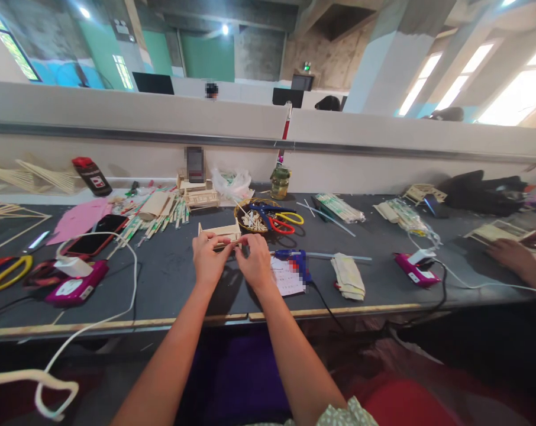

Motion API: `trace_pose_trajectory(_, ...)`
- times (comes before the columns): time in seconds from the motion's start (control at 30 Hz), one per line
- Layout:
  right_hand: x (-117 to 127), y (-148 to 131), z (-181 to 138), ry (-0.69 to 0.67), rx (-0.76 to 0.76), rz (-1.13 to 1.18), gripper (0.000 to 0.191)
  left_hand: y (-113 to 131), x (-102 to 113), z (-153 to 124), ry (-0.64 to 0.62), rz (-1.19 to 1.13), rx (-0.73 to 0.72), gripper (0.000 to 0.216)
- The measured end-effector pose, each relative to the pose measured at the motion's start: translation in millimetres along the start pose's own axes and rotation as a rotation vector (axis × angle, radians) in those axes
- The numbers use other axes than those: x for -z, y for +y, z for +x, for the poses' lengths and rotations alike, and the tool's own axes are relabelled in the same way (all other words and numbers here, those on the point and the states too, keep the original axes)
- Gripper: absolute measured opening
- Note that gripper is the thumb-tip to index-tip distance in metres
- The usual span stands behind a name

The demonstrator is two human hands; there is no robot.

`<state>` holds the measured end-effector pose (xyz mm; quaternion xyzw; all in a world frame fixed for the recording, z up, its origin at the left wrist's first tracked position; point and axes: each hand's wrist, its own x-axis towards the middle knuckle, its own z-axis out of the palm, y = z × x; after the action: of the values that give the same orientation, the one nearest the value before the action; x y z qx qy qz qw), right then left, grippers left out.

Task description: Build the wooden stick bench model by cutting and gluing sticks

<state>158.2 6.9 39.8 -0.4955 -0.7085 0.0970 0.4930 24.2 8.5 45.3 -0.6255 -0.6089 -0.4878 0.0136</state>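
Observation:
My left hand [209, 255] and my right hand [254, 260] meet near the front middle of the table, thumbs and fingertips pinched close together. Whatever small piece lies between the fingertips is too small and covered to make out. Right behind them stands a small model of pale wooden sticks [219, 228], its front partly hidden by my fingers; I cannot tell whether they touch it. A blue glue gun [290, 254] lies just right of my right hand, over a sheet of written paper [286, 281]. Beyond is a basket [249, 221] of short stick pieces with scissors [281, 223] on it.
A folded cloth [348, 277] and packed sticks [339, 207] lie to the right. Power strips [77, 284] with white cables sit on both sides. A phone [102, 234], loose sticks and a bottle [91, 176] are left. At far right, another person's hand [510, 254] touches a stick frame.

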Motion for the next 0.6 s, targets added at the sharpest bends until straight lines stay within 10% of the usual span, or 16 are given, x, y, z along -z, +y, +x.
trace_pose_trajectory(0.6, 10, 6, 8, -0.094, -0.020, 0.127, 0.012, -19, -8, -3, -0.165, -0.426, 0.147, 0.020)
